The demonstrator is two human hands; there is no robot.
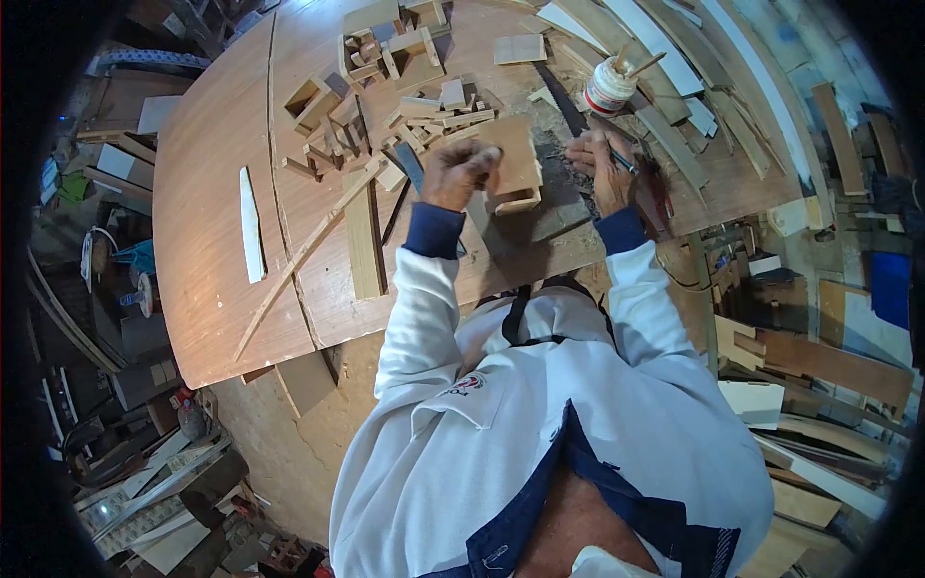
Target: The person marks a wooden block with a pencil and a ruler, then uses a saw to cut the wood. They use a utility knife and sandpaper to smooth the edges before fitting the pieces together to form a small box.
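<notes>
Sitting betw. L hand & R hand: wood box | L curled by edge, hold unclear | R pinching pen

Brown table stood before me, seam running along its left part. White strip lay left of seam; thin stick crossed it. Further right lay flat board, wood scraps, small open boxes, white jar, long planks.
</notes>
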